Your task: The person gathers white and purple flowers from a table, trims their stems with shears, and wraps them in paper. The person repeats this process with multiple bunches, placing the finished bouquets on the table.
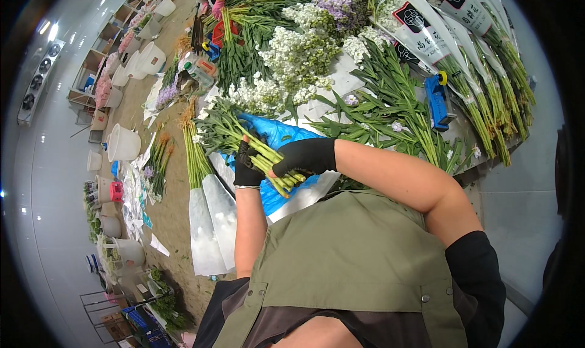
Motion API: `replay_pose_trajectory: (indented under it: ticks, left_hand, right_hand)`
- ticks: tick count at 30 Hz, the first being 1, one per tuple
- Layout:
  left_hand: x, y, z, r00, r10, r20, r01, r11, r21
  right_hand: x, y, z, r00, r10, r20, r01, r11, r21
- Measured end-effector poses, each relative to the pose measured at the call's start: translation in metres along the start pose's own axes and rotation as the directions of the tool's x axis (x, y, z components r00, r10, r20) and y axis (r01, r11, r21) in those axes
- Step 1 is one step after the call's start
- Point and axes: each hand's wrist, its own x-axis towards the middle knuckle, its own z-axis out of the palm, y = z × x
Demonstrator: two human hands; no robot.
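Note:
A bunch of flower stems (259, 148) with green leaves is gripped by both my hands, its pale thick stem ends angled toward me. Wearing a black fingerless glove, my left hand (247, 167) closes round the stems from the left. My right hand (303, 158), also gloved in black, wraps the bunch near the stem ends. White blossoms (256, 92) lie just beyond the bunch's leafy end. Beneath it, a blue plastic sheet (289, 130) is spread on the table. Parts of the stems are hidden by my fingers.
White flowers (298, 52) and purple flowers (341, 4) are heaped at the far side. Leafy stems (390, 104) and a blue tape dispenser (437, 101) lie right, beside sleeved bouquets (420, 37). Paper-wrapped bunches (210, 226) are at left; another person's pink-gloved hand (218, 8) shows beyond.

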Motion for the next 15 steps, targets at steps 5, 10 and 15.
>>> replay_pose_trajectory:
  ticks: [5,10,15]
  left_hand:
    - [-0.004,-0.002,0.012,0.996,0.056,-0.072,-0.054,0.998,0.037]
    - [-0.008,-0.001,0.013,0.998,-0.002,-0.068,0.002,1.0,0.009]
    - [-0.003,-0.002,0.003,0.998,-0.014,-0.062,0.014,1.0,0.003]
  right_hand:
    - [0.006,0.005,0.001,1.0,-0.009,0.008,0.009,0.999,0.036]
    - [0.011,0.01,-0.003,1.0,-0.006,0.012,0.005,0.999,0.054]
    - [0.012,0.012,0.0,1.0,-0.011,-0.02,0.013,0.995,0.098]
